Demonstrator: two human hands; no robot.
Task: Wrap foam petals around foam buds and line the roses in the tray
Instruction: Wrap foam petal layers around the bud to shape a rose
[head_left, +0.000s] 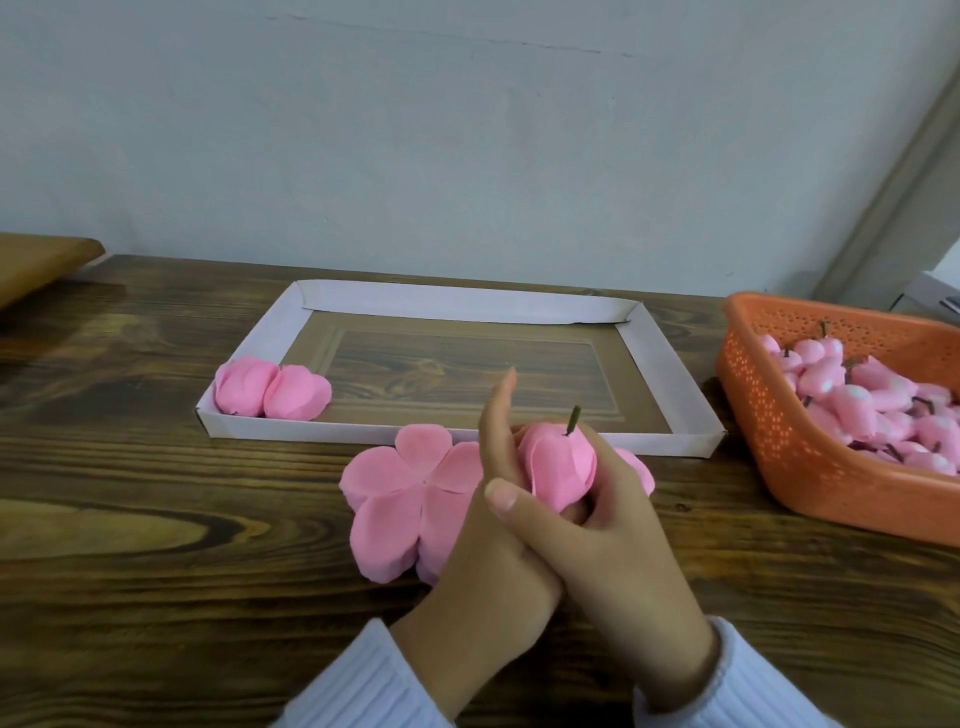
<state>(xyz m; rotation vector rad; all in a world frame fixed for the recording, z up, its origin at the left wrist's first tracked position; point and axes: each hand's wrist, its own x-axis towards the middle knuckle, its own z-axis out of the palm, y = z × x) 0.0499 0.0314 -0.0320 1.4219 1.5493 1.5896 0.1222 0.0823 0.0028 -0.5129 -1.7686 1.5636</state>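
- On the wooden table (156, 519), seen from the head camera, two finished roses (272, 387) are sitting side by side in the near left corner of the tray (670, 358).
- A third rose (558, 462) is being wrapped just in front of the tray, stem up. The right hand (623, 545) is curling round it. The left hand (488, 551) is laying a straight finger along its side, and with its other fingers hidden its grip cannot be told.
- Flat petals (400, 499) are lying under the hands and a basket (779, 457) of buds (857, 400) is standing at right, so most of the job looks to be remaining.

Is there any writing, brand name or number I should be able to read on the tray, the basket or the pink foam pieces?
None: no readable text in this view.
The tray, orange basket, flat petals and half-wrapped rose carry no words, labels or numbers.
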